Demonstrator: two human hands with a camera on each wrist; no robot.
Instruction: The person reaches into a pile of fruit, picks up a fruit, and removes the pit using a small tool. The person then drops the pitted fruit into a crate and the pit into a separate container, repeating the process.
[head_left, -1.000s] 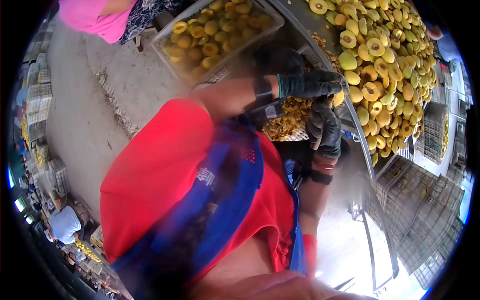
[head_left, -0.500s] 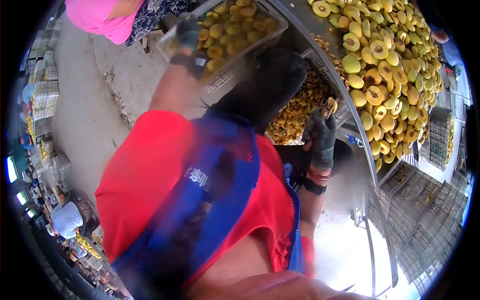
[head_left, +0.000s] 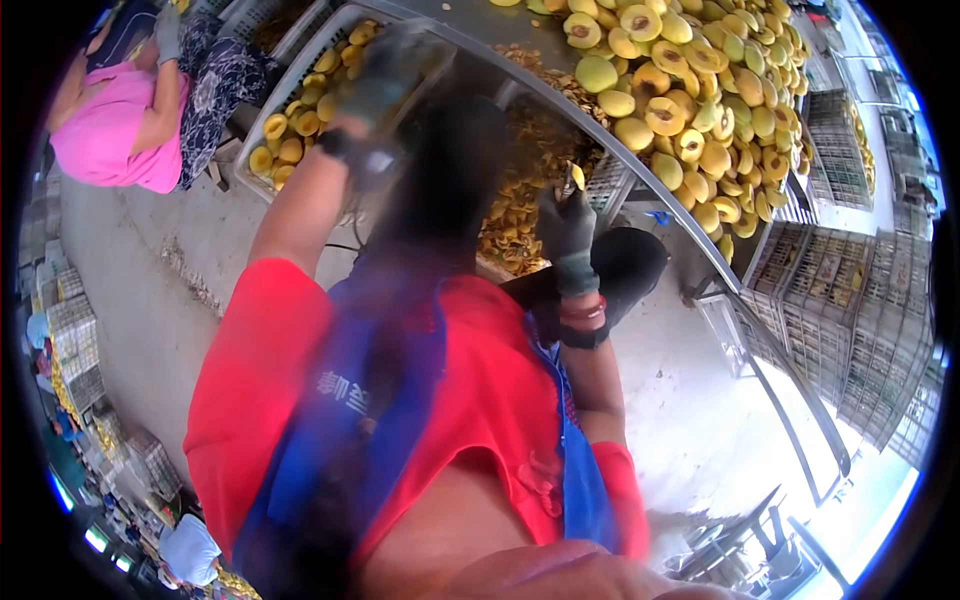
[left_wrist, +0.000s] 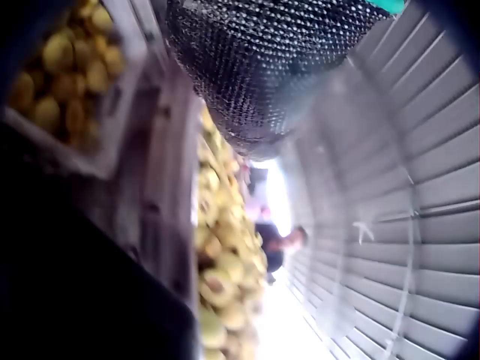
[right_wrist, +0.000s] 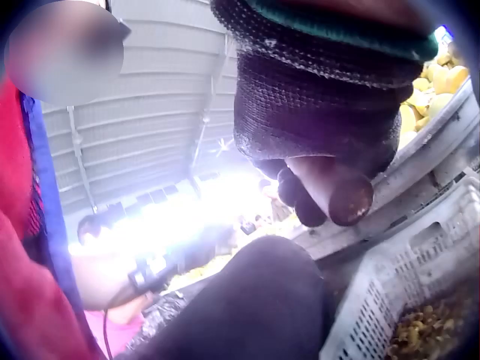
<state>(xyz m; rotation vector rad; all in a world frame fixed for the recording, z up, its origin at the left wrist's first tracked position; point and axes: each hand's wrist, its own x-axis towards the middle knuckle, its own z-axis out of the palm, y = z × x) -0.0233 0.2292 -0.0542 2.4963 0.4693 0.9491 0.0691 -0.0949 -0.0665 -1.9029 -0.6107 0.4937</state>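
Note:
My right hand (head_left: 566, 222), in a dark glove, grips a small wooden-handled tool (right_wrist: 345, 196) upright, and a yellow scrap of fruit (head_left: 575, 177) sits at its tip. The hand is held just below the edge of the metal table (head_left: 560, 100), which is heaped with halved yellow peaches (head_left: 690, 110). My left hand (head_left: 385, 72), also gloved and badly blurred, is raised over a white crate (head_left: 290, 85) of peach halves to the left. How its fingers lie is hidden, and the left wrist view shows only the glove's mesh (left_wrist: 277, 67).
Under the table edge a white crate (head_left: 610, 185) holds pits and scraps (head_left: 515, 215). A person in pink (head_left: 115, 130) sits by the left crate. Stacked empty crates (head_left: 850, 320) stand on the right. Bare concrete floor (head_left: 150, 300) lies to my left.
My left hand left the table edge beside the right hand and swung left over the crate of halves. The right hand kept its grip on the tool, and my head turned.

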